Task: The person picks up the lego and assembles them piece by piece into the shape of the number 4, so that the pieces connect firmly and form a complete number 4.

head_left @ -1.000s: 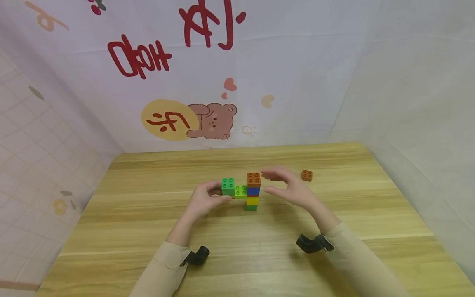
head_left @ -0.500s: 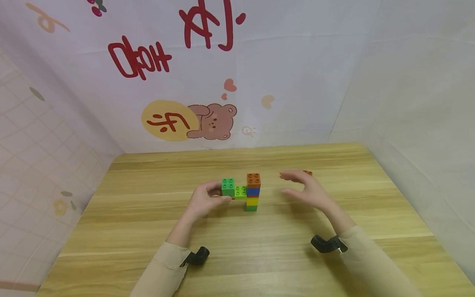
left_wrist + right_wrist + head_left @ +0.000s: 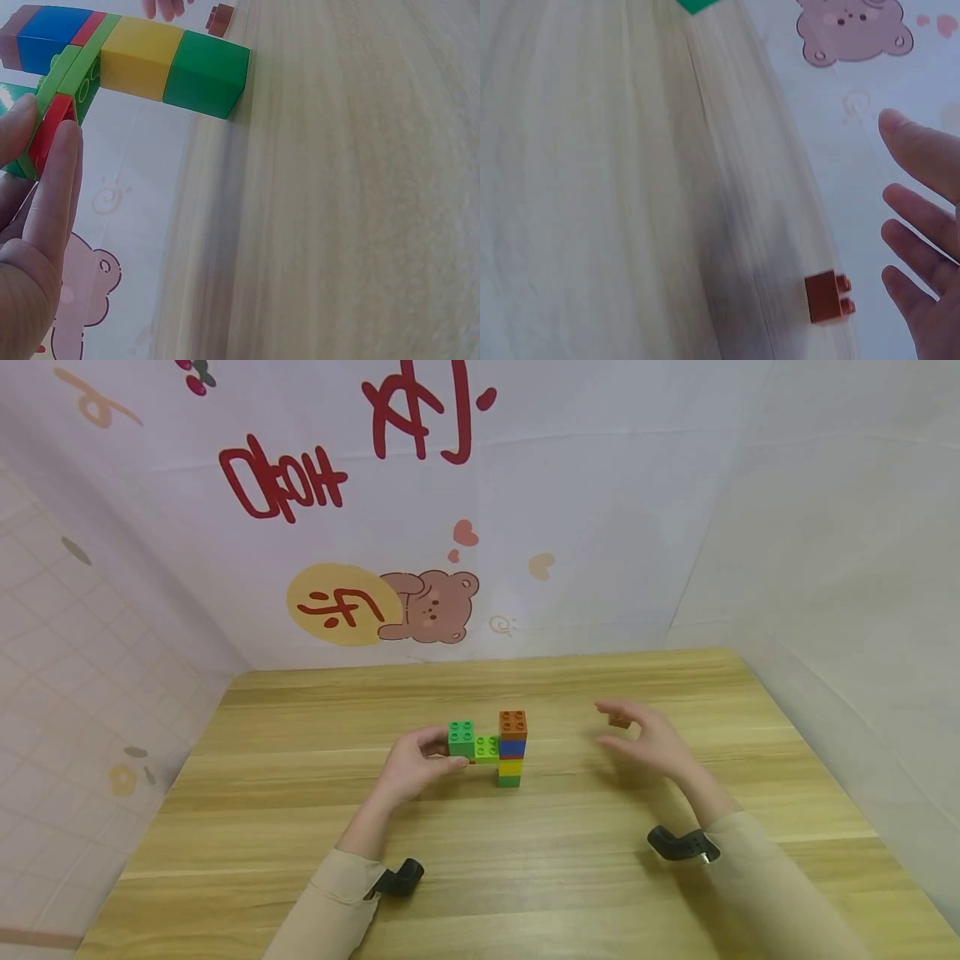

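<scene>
A toy brick build stands on the table, its tower (image 3: 511, 767) stacked green, yellow, red, blue and orange-brown from the bottom up. From its middle a lime-green piece (image 3: 487, 748) juts left, bearing a green brick (image 3: 461, 739) on top and a small red brick (image 3: 52, 135) beneath. My left hand (image 3: 411, 767) holds this side arm's outer end between thumb and fingers. To the right, my right hand (image 3: 654, 745) hovers with fingers and thumb apart, holding nothing. Just beyond it lies a loose orange-brown brick (image 3: 825, 298), partly hidden by the hand in the head view.
The wooden table (image 3: 465, 893) reaches back to a white cloth (image 3: 615, 527) printed with red characters and a bear. Cloth also hangs at the left and right sides. A black wrist mount (image 3: 401, 878) sits at the left cuff, another (image 3: 678, 845) at the right.
My right hand has moved right, away from the tower, to the loose orange-brown brick. The left hand and the brick build have stayed in place.
</scene>
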The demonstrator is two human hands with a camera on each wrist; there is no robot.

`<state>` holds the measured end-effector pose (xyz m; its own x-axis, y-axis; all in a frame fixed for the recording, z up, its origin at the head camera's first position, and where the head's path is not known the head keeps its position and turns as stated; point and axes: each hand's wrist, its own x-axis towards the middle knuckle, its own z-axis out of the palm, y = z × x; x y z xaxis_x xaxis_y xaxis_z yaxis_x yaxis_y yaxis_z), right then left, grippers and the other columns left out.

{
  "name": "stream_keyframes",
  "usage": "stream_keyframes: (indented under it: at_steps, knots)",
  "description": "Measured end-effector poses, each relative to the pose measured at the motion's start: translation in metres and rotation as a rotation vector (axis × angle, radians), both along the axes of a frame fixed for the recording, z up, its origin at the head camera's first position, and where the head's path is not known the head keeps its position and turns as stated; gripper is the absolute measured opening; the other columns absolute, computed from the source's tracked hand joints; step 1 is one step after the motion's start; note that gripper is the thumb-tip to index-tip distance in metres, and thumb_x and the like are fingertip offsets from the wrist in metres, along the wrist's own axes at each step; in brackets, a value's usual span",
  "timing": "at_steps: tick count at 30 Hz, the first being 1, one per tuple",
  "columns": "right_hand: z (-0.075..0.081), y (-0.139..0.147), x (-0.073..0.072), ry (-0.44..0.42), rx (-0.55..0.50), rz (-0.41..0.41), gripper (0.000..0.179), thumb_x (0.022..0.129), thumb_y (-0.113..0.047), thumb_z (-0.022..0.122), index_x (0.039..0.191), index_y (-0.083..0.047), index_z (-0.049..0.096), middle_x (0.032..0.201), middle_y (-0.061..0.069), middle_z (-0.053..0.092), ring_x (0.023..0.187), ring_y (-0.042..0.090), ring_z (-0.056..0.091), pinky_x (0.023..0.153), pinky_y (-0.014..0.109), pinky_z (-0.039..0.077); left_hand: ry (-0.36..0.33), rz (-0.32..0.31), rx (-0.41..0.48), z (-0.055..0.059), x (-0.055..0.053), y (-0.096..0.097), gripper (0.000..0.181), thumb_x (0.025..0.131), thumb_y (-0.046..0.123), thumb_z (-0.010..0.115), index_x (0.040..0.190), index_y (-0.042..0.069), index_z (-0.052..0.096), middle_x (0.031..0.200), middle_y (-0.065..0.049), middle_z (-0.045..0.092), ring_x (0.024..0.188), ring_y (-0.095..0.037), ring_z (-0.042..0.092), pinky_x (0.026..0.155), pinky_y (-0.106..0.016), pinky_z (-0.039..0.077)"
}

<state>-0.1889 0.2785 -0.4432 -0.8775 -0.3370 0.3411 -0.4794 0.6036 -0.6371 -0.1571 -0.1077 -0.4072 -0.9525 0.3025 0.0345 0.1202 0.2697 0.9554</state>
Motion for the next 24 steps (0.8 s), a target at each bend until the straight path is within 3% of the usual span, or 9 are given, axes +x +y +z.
stream_keyframes:
  at_steps: [5, 12, 16, 22, 24]
  knots:
    - [-0.003, 0.009, -0.007, 0.007, 0.025, -0.032, 0.055, 0.081, -0.007, 0.082, 0.131, 0.003, 0.060, 0.120, 0.021, 0.064, 0.108, 0.041, 0.058, 0.095, 0.058, 0.043, 0.009, 0.004, 0.011, -0.027, -0.012, -0.004, 0.038, 0.082, 0.011, 0.082, 0.117, 0.004, 0.070, 0.102, -0.007, 0.070, 0.092, -0.022, 0.065, 0.076, -0.028, 0.053]
    - [-0.006, 0.021, -0.014, -0.051, 0.067, -0.060, 0.056, 0.085, -0.010, 0.079, 0.134, 0.004, 0.056, 0.134, 0.024, 0.056, 0.124, 0.045, 0.049, 0.103, 0.061, 0.036, 0.003, 0.010, 0.010, -0.027, -0.013, -0.004, 0.038, 0.081, 0.009, 0.082, 0.118, 0.004, 0.070, 0.103, -0.007, 0.070, 0.093, -0.022, 0.066, 0.076, -0.027, 0.054]
    - [-0.009, 0.027, -0.019, -0.085, 0.074, -0.063, 0.057, 0.086, -0.011, 0.078, 0.136, 0.005, 0.055, 0.136, 0.025, 0.055, 0.125, 0.045, 0.047, 0.103, 0.061, 0.037, -0.005, 0.014, 0.001, -0.022, -0.010, -0.002, 0.038, 0.082, 0.003, 0.080, 0.118, 0.000, 0.069, 0.104, -0.009, 0.070, 0.095, -0.025, 0.066, 0.077, -0.027, 0.054]
    - [-0.013, 0.033, -0.022, -0.178, 0.061, -0.056, 0.062, 0.088, -0.012, 0.076, 0.142, 0.005, 0.048, 0.141, 0.026, 0.048, 0.130, 0.047, 0.041, 0.105, 0.063, 0.033, 0.003, 0.001, 0.001, 0.005, 0.004, 0.001, 0.035, 0.083, -0.001, 0.077, 0.116, -0.004, 0.068, 0.102, -0.011, 0.070, 0.094, -0.029, 0.066, 0.075, -0.025, 0.053]
    - [-0.015, 0.034, -0.023, -0.208, 0.027, -0.045, 0.064, 0.089, -0.009, 0.075, 0.143, 0.006, 0.045, 0.142, 0.028, 0.046, 0.130, 0.048, 0.040, 0.105, 0.063, 0.034, 0.006, -0.001, 0.004, 0.008, 0.006, 0.001, 0.034, 0.083, -0.001, 0.077, 0.116, -0.004, 0.068, 0.101, -0.011, 0.070, 0.094, -0.029, 0.066, 0.075, -0.025, 0.053]
